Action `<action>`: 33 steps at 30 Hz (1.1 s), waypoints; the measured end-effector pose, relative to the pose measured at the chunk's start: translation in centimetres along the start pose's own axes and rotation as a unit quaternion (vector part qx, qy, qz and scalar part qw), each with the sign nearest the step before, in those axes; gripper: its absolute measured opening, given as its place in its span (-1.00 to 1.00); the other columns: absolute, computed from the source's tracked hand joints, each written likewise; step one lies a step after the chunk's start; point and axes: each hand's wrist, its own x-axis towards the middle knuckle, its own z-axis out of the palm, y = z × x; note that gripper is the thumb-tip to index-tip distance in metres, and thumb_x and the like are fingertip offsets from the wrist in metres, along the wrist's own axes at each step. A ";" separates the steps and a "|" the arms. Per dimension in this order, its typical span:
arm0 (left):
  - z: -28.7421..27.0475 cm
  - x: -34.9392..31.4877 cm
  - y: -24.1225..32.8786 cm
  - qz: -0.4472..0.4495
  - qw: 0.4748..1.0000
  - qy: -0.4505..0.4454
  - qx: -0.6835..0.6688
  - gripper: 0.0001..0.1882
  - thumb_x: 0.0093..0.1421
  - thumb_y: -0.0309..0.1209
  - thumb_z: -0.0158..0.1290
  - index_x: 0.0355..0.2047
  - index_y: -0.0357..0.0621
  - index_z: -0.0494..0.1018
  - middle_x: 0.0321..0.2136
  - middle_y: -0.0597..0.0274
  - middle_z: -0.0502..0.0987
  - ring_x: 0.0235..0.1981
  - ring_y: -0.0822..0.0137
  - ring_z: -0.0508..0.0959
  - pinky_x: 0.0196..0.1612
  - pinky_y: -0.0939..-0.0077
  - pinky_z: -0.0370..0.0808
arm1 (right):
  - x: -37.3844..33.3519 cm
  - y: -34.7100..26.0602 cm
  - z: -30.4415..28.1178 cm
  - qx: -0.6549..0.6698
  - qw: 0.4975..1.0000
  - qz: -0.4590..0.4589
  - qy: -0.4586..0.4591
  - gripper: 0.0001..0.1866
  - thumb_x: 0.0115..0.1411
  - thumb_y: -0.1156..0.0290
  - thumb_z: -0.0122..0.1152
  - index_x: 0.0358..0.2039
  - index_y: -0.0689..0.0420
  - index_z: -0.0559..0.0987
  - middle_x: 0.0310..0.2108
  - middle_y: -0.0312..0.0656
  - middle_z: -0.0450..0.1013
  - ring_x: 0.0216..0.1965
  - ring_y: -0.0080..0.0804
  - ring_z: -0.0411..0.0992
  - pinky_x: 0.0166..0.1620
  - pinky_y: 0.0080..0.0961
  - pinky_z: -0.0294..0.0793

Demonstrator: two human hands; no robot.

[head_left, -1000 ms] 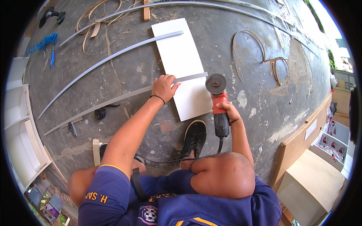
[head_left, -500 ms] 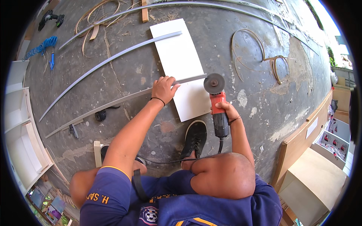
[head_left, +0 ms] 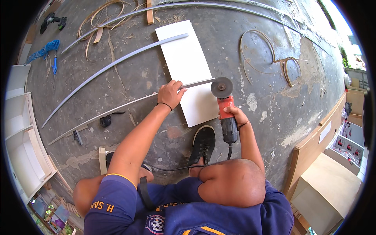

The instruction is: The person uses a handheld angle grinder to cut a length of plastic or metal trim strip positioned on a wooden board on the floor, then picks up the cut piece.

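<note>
My left hand [head_left: 170, 94] is closed around a long, thin grey metal strip [head_left: 197, 83], beside the left edge of a white board [head_left: 197, 107]. The strip crosses over the board, and its right end meets the disc of a red and black angle grinder [head_left: 226, 107]. Wrapped round the grinder's body, my right hand [head_left: 237, 116] holds it with the disc pointing away from me. I cannot tell whether the disc is spinning. A second metal strip [head_left: 174, 37] rests with one end on the board's far part.
A tape measure [head_left: 105, 121] lies left of my left forearm. The grinder's black cord [head_left: 176, 169] runs past my shoes [head_left: 202, 145]. Farther off are a cordless drill [head_left: 53, 22], a blue coiled hose [head_left: 44, 50] and curled edging strips [head_left: 288, 72]. Wooden cabinets [head_left: 327, 184] stand at right.
The held strip has turned, so its left length now shows a narrower edge. The grinder's disc has shifted very slightly left. Both hands keep their grip.
</note>
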 end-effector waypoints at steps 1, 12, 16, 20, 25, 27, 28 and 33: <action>0.0 0.0 0.1 -0.001 1.000 -0.002 0.001 -0.73 0.16 -0.14 0.08 -0.31 -0.05 0.45 -0.38 0.22 0.51 -0.33 0.08 0.52 -0.25 0.18 0.38 | 0.0 0.1 -0.2 0.001 1.000 0.000 0.002 -0.58 -0.01 0.34 0.24 -0.18 0.32 0.45 -0.36 -0.08 0.48 -0.40 -0.27 0.54 -0.27 -0.41 0.55; -0.3 -0.1 0.3 -0.006 1.000 -0.015 -0.003 -0.73 0.17 -0.13 0.06 -0.32 -0.05 0.45 -0.37 0.23 0.51 -0.32 0.09 0.53 -0.25 0.19 0.39 | 0.0 0.4 -0.6 0.014 1.000 0.006 0.006 -0.57 -0.02 0.32 0.25 -0.18 0.32 0.45 -0.36 -0.07 0.49 -0.39 -0.26 0.55 -0.26 -0.41 0.56; -0.5 -0.1 0.4 -0.010 1.000 -0.024 -0.007 -0.72 0.16 -0.12 0.06 -0.32 -0.05 0.45 -0.37 0.21 0.51 -0.31 0.09 0.53 -0.24 0.19 0.41 | 0.2 0.3 -0.7 0.015 1.000 0.007 0.003 -0.56 -0.02 0.32 0.25 -0.17 0.32 0.45 -0.36 -0.06 0.50 -0.38 -0.26 0.55 -0.26 -0.41 0.56; -0.5 -0.2 0.4 -0.009 1.000 -0.018 -0.003 -0.73 0.15 -0.13 0.07 -0.33 -0.05 0.44 -0.37 0.19 0.50 -0.32 0.08 0.53 -0.25 0.19 0.42 | 0.1 0.2 -0.3 0.009 1.000 0.006 0.005 -0.56 -0.02 0.33 0.25 -0.17 0.33 0.44 -0.36 -0.06 0.49 -0.38 -0.25 0.55 -0.26 -0.41 0.56; -0.6 0.0 0.4 -0.026 1.000 -0.015 -0.008 -0.77 0.13 -0.18 0.11 -0.36 -0.06 0.44 -0.40 0.16 0.49 -0.35 0.05 0.52 -0.32 0.19 0.44 | 0.0 -0.1 -0.5 -0.004 1.000 -0.001 0.012 -0.57 -0.02 0.34 0.25 -0.17 0.33 0.44 -0.36 -0.07 0.49 -0.38 -0.26 0.54 -0.26 -0.41 0.55; -0.6 0.0 0.5 -0.032 0.999 -0.014 -0.020 -0.78 0.13 -0.22 0.12 -0.37 -0.08 0.44 -0.40 0.15 0.49 -0.36 0.03 0.52 -0.34 0.18 0.45 | 0.0 -0.1 -0.5 -0.005 1.000 -0.001 0.011 -0.58 -0.02 0.34 0.25 -0.18 0.33 0.44 -0.36 -0.07 0.49 -0.39 -0.26 0.54 -0.26 -0.41 0.55; -0.7 0.1 0.6 -0.034 0.999 -0.014 -0.024 -0.79 0.12 -0.23 0.12 -0.37 -0.08 0.44 -0.41 0.14 0.48 -0.36 0.03 0.52 -0.34 0.18 0.44 | 0.0 -0.1 -0.5 -0.004 1.000 0.000 0.011 -0.58 -0.02 0.34 0.25 -0.18 0.33 0.44 -0.36 -0.07 0.49 -0.39 -0.26 0.54 -0.26 -0.41 0.55; -0.4 0.1 0.3 -0.016 0.999 0.003 -0.042 -0.81 0.11 -0.29 0.12 -0.38 -0.11 0.41 -0.43 0.09 0.48 -0.36 -0.01 0.51 -0.33 0.15 0.42 | 0.0 0.0 -0.3 -0.006 1.000 0.002 0.002 -0.58 -0.02 0.34 0.25 -0.18 0.32 0.44 -0.36 -0.08 0.48 -0.40 -0.27 0.54 -0.27 -0.41 0.55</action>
